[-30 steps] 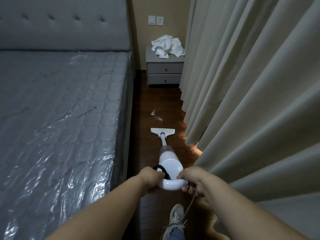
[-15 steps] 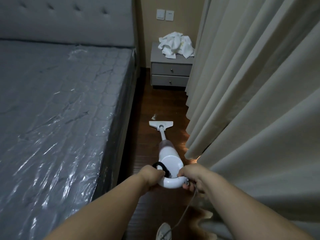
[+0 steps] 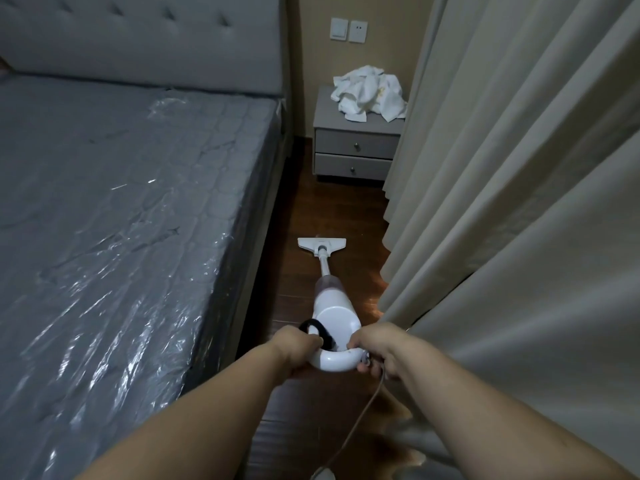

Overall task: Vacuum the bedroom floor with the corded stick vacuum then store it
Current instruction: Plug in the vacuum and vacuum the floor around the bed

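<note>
Gripping: both hands on the white loop handle of the stick vacuum (image 3: 334, 317), one each side.
Left hand (image 3: 296, 344): fingers curled round the left side of the loop, next to a black strap (image 3: 313, 326) that arcs over the handle.
Right hand (image 3: 377, 344): fingers wrapped round the right side of the loop; thumb tip shows under the handle; the cord (image 3: 360, 417) comes out just beside this hand.
Cord: grey, runs from the handle's right end down toward the bottom edge of the view, across the floor.
Vacuum position: in the narrow aisle between bed and curtain, tilted away from the person, tube pointing forward.
Floor head (image 3: 321, 244): white, flat on the dark wood floor (image 3: 332, 206), roughly mid-aisle, well short of the nightstand.
Dust cup: translucent section on the body above the tube, contents not readable.
Bed (image 3: 121, 220): left of the aisle, grey mattress under clear plastic wrap, padded grey headboard behind it.
Nightstand (image 3: 356, 147): grey, two drawers, at the far end of the aisle against the wall.
Cloth pile (image 3: 369, 93): crumpled white fabric on top of the nightstand.
Wall plates (image 3: 348, 30): two white plates, a switch and a socket, above the nightstand.
Curtain (image 3: 519, 202): beige, heavy folds, fills the right side; hem reaches the floor just right of the vacuum body; touches the right forearm.
Lighting: dim, a warm glint on the floor near the curtain hem.
</note>
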